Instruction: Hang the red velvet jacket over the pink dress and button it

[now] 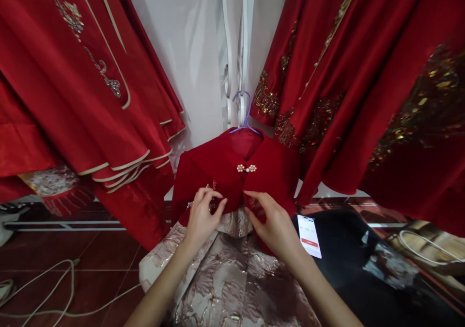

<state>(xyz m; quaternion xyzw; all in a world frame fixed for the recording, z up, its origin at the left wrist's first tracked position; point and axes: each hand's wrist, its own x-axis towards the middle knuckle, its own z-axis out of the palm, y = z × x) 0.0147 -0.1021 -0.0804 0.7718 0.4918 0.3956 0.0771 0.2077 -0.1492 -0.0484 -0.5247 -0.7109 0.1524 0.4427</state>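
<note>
A short red jacket [215,152] hangs on a purple hanger [248,119], its neck fastened by a pearl-flower clasp [246,168]. Below the jacket spreads a pale pink brocade skirt [221,273] with a raised metallic pattern. My left hand [203,215] lies over the jacket's lower front, thumb and index tips pinched together; whatever is between them is too small to make out. Just above those fingers sits a small red ornament [214,185]. Beside the jacket's front opening, my right hand [271,218] has its thumb and index finger apart against the red cloth.
Red gowns with beaded trim hang at the left [119,123] and right [327,89]. A white rack post [247,41] rises behind the hanger. To the right, a lit phone [309,236] lies on a black surface [337,273] near clear plastic [392,266]. A pale cable [70,278] crosses the tiles.
</note>
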